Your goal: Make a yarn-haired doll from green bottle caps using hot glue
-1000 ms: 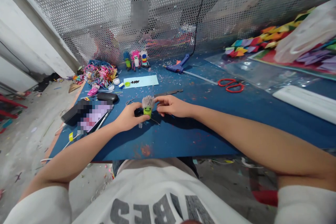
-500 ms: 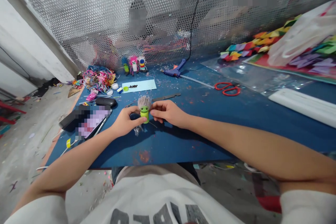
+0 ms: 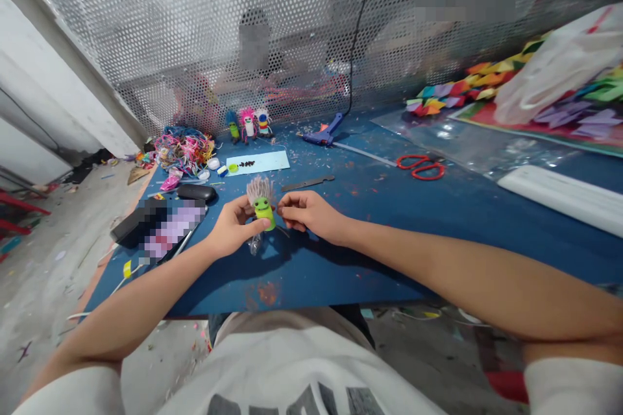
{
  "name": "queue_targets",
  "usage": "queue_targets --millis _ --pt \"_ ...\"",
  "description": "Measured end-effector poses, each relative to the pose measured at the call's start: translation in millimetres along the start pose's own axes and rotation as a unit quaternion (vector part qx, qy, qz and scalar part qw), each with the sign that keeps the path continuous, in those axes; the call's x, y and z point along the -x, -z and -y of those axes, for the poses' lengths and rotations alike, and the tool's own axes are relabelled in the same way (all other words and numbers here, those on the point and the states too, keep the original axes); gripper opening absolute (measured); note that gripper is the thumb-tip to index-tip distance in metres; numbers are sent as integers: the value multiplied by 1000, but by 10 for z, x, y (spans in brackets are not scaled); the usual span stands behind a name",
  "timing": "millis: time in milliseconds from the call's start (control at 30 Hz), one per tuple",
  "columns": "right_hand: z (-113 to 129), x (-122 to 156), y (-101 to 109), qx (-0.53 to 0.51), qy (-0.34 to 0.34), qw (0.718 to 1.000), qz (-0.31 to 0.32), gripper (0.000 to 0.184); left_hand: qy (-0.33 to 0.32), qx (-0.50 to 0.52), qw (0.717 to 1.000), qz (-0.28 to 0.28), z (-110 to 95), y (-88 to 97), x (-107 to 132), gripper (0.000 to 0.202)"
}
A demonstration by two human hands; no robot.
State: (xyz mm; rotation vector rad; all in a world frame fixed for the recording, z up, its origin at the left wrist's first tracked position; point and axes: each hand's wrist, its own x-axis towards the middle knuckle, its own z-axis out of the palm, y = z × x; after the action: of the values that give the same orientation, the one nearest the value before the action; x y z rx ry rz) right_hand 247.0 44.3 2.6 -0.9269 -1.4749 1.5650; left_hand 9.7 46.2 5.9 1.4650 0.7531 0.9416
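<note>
My left hand (image 3: 237,225) grips a small yarn doll (image 3: 264,211) with a lime-yellow body, a green smiling head and pale grey yarn hair. It leans a little to the left over the blue table (image 3: 311,272). Just right of the doll, my right hand (image 3: 311,215) has its thumb and fingers pinched together; whatever lies between them is too small to make out. A crumpled clear plastic piece (image 3: 254,244) lies below the doll. Behind my hands rests a flat metal blade (image 3: 308,183).
Three finished-looking dolls (image 3: 248,124) stand by the perforated metal panel (image 3: 195,32). A yarn heap (image 3: 183,149), a pale blue card (image 3: 267,161) with dark bits, a phone (image 3: 172,230) and a black case (image 3: 196,192) lie leftward. A glue gun (image 3: 325,135) and red scissors (image 3: 421,167) lie rightward.
The doll has tipped to the left in my left hand, its hair end moving left. My right hand has come slightly away from the doll's side.
</note>
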Motion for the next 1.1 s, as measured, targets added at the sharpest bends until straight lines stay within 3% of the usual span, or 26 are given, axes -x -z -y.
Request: queue_targets --millis 133,467,600,967,1100 --pt "-8 20 -10 9 -12 1000 2 32 13 69 997 20 -32 -37 3 49" --pt "-163 -52 101 -5 0 1000 -30 57 6 126 991 -40 -77 -5 23 48" --pt "-213 -87 137 -14 25 999 -24 55 -6 148 987 -55 -99 -7 2 45" --pt "-267 -69 125 -96 83 989 78 59 3 126 990 -62 -90 -12 -4 47" --pt "-246 -53 105 -85 100 989 75 56 15 117 992 -44 -80 -19 2 51"
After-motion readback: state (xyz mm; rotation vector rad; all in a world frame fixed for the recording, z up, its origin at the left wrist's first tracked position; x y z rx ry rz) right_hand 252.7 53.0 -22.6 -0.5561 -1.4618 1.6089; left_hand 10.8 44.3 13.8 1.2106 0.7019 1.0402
